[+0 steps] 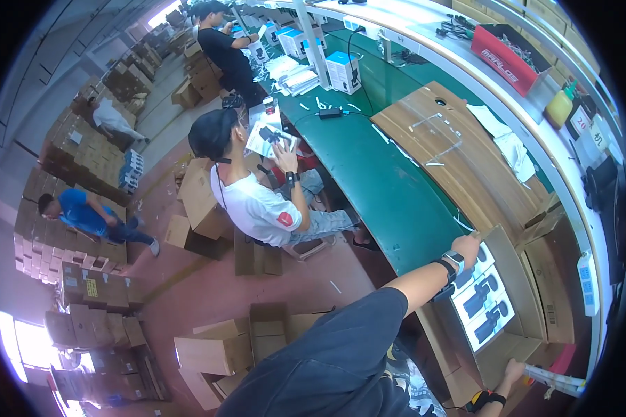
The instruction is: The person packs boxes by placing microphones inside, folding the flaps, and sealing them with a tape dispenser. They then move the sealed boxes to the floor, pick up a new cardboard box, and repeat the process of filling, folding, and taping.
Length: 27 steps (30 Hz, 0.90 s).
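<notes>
An open cardboard box (514,345) stands at the lower right, at the near end of the bench. Several white product boxes (478,301) with pictures of black devices lie side by side inside it. My left hand (468,249), with a watch on the wrist, grips the far-left end of the cardboard box. At its near end my right hand (513,370) has its fingers curled at the rim, beside a whitish bar (556,381) whose kind I cannot make out. Part of the right hand's grip is hidden.
A wooden board (459,149) lies on the green bench (358,174). Above runs a shelf with a red bin (506,59) and a yellow bottle (560,105). A seated co-worker (254,201) handles a white box to the left. Empty cartons (215,354) stand on the floor.
</notes>
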Each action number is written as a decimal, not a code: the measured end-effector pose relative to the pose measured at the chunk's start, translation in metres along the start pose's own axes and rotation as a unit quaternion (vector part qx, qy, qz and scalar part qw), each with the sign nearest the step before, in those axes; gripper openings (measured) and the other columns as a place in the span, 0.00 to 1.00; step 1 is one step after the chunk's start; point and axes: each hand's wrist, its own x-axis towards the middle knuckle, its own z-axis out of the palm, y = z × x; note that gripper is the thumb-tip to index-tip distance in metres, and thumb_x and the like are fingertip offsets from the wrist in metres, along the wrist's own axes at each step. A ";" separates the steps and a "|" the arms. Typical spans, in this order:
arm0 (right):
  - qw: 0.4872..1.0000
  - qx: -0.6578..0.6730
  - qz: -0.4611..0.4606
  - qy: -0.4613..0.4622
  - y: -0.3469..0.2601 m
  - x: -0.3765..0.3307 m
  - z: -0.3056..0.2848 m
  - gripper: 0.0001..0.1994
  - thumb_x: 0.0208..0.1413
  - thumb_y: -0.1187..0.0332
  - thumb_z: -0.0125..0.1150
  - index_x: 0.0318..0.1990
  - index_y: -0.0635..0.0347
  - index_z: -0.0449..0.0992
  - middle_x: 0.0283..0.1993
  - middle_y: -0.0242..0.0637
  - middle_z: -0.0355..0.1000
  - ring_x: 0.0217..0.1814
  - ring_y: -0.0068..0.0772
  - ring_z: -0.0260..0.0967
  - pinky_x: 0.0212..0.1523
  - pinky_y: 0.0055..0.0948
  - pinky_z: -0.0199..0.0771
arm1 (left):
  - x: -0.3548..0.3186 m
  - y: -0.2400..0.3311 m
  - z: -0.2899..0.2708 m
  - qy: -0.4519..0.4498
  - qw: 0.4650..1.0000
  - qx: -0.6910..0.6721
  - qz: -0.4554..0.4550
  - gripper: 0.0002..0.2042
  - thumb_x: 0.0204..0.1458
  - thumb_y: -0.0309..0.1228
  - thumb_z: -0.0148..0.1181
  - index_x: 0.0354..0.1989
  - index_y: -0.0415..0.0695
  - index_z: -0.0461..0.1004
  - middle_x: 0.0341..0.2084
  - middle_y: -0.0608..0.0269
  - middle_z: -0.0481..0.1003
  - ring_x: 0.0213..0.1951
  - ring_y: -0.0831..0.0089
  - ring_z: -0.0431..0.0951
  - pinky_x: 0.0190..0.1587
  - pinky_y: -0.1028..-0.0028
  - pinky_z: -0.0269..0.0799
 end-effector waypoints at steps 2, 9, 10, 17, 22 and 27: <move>1.000 0.003 -0.005 0.019 0.005 0.001 0.004 0.20 0.49 0.67 0.56 0.41 0.83 0.74 0.41 0.69 0.74 0.51 0.64 0.72 0.55 0.44 0.68 | 0.000 -0.002 -0.003 0.016 1.000 -0.005 0.006 0.11 0.44 0.23 0.61 0.38 0.42 0.77 0.32 0.50 0.80 0.40 0.54 0.81 0.43 0.61 0.78; 0.999 0.020 -0.024 0.045 0.002 0.006 0.013 0.19 0.48 0.68 0.57 0.40 0.82 0.74 0.41 0.70 0.73 0.50 0.66 0.71 0.53 0.45 0.68 | 0.003 -0.005 -0.003 -0.016 1.000 -0.005 0.010 0.13 0.43 0.23 0.63 0.40 0.41 0.77 0.33 0.50 0.81 0.41 0.54 0.82 0.43 0.61 0.78; 0.998 0.021 -0.022 0.047 0.002 0.006 0.014 0.19 0.48 0.68 0.57 0.40 0.82 0.74 0.41 0.70 0.73 0.50 0.66 0.71 0.53 0.45 0.68 | 0.005 -0.007 -0.004 -0.017 1.000 -0.005 0.011 0.13 0.43 0.23 0.63 0.40 0.41 0.77 0.33 0.50 0.81 0.41 0.55 0.82 0.43 0.61 0.78; 0.999 0.007 0.034 -0.002 -0.004 0.005 0.014 0.20 0.48 0.72 0.56 0.49 0.75 0.73 0.49 0.61 0.75 0.54 0.59 0.71 0.56 0.41 0.68 | 0.005 0.000 -0.003 -0.027 1.000 0.013 0.009 0.14 0.43 0.24 0.63 0.41 0.40 0.76 0.33 0.49 0.81 0.40 0.55 0.82 0.43 0.62 0.78; 1.000 0.014 0.023 -0.009 -0.009 -0.001 0.002 0.21 0.48 0.72 0.56 0.50 0.75 0.72 0.48 0.62 0.75 0.54 0.60 0.71 0.56 0.41 0.69 | 0.001 0.006 -0.008 -0.047 0.999 0.022 0.001 0.12 0.44 0.24 0.63 0.40 0.40 0.77 0.32 0.49 0.81 0.40 0.55 0.82 0.43 0.62 0.78; 0.999 0.038 0.017 0.007 -0.010 -0.009 -0.003 0.20 0.48 0.71 0.57 0.49 0.74 0.72 0.46 0.62 0.75 0.53 0.61 0.71 0.55 0.42 0.69 | -0.002 0.003 -0.004 0.000 1.000 0.005 -0.002 0.09 0.46 0.25 0.62 0.37 0.40 0.78 0.31 0.49 0.81 0.39 0.55 0.82 0.42 0.61 0.78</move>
